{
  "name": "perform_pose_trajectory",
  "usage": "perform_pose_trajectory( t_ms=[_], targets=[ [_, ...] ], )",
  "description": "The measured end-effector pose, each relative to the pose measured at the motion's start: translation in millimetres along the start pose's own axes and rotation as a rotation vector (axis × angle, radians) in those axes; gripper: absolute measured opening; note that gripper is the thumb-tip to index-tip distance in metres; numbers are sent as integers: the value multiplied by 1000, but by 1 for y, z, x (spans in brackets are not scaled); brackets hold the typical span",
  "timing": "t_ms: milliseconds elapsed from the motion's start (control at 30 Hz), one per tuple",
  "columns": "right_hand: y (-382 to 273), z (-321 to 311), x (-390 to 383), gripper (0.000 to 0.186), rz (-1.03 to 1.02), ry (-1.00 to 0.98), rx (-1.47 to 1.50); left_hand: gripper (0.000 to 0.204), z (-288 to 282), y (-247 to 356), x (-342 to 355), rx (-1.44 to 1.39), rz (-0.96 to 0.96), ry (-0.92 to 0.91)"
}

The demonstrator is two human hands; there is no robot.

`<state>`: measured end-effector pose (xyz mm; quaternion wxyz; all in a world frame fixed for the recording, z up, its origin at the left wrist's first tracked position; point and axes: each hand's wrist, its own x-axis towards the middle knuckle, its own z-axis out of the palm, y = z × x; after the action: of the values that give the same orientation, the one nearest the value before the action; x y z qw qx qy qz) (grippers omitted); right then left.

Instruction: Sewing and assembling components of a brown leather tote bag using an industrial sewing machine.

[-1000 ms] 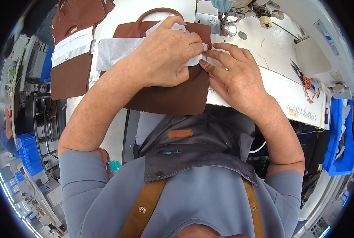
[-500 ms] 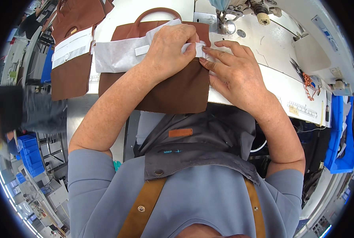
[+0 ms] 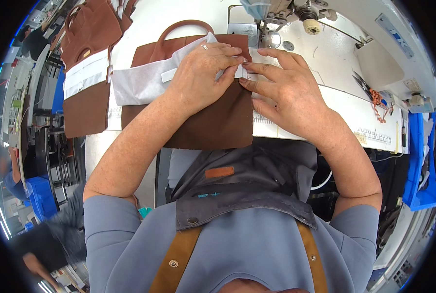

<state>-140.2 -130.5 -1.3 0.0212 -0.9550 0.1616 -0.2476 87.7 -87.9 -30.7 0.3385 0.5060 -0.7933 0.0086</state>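
My left hand (image 3: 203, 73) has its fingers bent and closed on the white lining (image 3: 135, 85) near the right edge of a brown bag piece (image 3: 188, 134) that has a reddish-brown upper part and handle (image 3: 174, 29). My right hand (image 3: 288, 95) lies just right of it with fingers spread, index and middle fingertips touching the white strip and seam at that edge. A narrow white tab (image 3: 168, 75) pokes out under my left hand. The piece lies on the white table by the sewing machine (image 3: 271, 36), whose needle area is behind it.
More brown bag pieces (image 3: 86, 105) lie at the left. Scissors (image 3: 362, 83) with orange cord lie by the machine. Blue bins (image 3: 418, 180) (image 3: 42, 198) stand either side. A co-worker's arm (image 3: 15, 166) and another person in dark clothes (image 3: 47, 244) show at the left.
The bag piece and both hands sit slightly lower. My left fingers have shifted over the lining. The person in dark clothes has moved down along the left side.
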Motion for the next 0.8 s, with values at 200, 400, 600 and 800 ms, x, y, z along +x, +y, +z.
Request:
perform_pose_trajectory(
  t_ms=[200,400,600,800],
  targets=[
    [37,-10,3,25,30,-43,-34,21,22,-5,34,8,-14,36],
    [67,-1,6,29,157,-80,23,19,36,-24,62,-5,-2,102],
    [68,4,6,29,158,-46,41,19,34,-32,67,-78,-33,47],
    [69,5,5,28,172,-30,49,18,38,-35,68,-50,22,75]
  ],
)
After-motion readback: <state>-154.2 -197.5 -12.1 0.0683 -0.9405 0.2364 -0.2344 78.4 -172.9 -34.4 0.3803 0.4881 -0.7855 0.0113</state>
